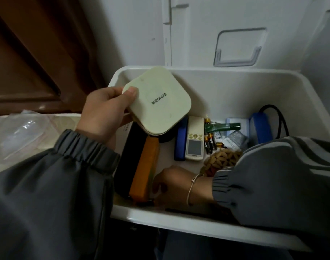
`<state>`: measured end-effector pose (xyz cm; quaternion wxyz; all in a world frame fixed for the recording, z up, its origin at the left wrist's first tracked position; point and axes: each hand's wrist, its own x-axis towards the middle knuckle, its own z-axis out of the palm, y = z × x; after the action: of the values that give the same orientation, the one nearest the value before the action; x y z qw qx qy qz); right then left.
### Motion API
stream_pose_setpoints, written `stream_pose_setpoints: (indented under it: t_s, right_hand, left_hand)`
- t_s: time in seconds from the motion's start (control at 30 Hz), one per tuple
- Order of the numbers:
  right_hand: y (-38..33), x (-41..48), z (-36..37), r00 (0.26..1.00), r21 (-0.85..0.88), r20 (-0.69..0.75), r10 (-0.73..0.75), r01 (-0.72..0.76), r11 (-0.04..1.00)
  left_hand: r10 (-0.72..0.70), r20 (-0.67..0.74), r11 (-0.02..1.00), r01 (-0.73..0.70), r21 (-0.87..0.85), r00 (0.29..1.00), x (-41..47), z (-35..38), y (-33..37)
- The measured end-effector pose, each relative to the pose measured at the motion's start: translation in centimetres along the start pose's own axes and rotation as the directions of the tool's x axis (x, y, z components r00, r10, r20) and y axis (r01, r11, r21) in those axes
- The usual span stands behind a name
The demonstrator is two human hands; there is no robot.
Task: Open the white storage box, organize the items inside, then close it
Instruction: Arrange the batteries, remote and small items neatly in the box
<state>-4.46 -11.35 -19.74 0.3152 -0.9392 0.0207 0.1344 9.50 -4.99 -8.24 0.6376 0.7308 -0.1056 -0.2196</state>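
Fingers of the left hand (102,113) curl under a cream square case (158,102) with rounded corners and the thumb presses on its top corner, gripping it in the air over the left rear corner of the white storage box (226,87). The box's lid (273,19) stands raised behind the rear edge. The right hand (171,184), with a thin bracelet (193,186) on the wrist, reaches down inside at the near edge, just beside the near end of an orange box (145,169). Its fingers are in shadow, so I cannot tell whether they grasp anything. A black object (128,158) lies along the left wall. Mid-floor lie a blue bar (181,141), a white remote control (195,139) and loose batteries (210,142), side by side. A green tube (222,127) lies behind the batteries. A beaded piece (222,160) sits partly under the right sleeve.
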Motion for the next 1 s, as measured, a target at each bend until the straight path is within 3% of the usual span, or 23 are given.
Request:
stream_pose_setpoints:
  t_s: [0.23, 0.53, 0.73, 0.83, 0.93, 1.0]
  right_hand:
    - [-0.6, 0.9, 1.3, 0.999, 0.081, 0.025, 0.021, -0.023, 0.996]
    - [-0.4, 1.0, -1.1, 0.91, -0.074, 0.395, 0.126, -0.105, 0.992]
    - [-1.5, 0.3, -1.4, 0.919, 0.069, 0.372, 0.134, -0.171, 0.983]
    - [-2.2, 0.5, -2.4, 0.879, 0.031, 0.446, 0.17, -0.205, 0.978]
    - [-3.3, 0.3, -4.1, 0.794, -0.144, 0.576, 0.198, -0.14, 0.98]
    - [-3.5, -0.5, -5.8, 0.77, -0.172, 0.579, 0.268, -0.206, 0.963]
  left_hand:
    - [-0.001, 0.019, 1.0, 0.001, 0.013, 1.0, 0.0, 0.0, -0.1]
    - [0.007, 0.028, 1.0, -0.008, 0.029, 1.0, 0.1, 0.0, -0.1]
    - [0.004, 0.034, 1.0, -0.005, 0.031, 0.999, 0.2, -0.1, -0.2]
    - [0.006, 0.037, 0.999, -0.007, 0.033, 0.999, 0.1, -0.1, -0.2]
    - [0.021, 0.034, 1.0, -0.022, 0.012, 0.999, 0.0, 0.0, -0.1]
    - [0.028, 0.02, 1.0, -0.028, 0.007, 0.999, 0.0, 0.1, -0.1]
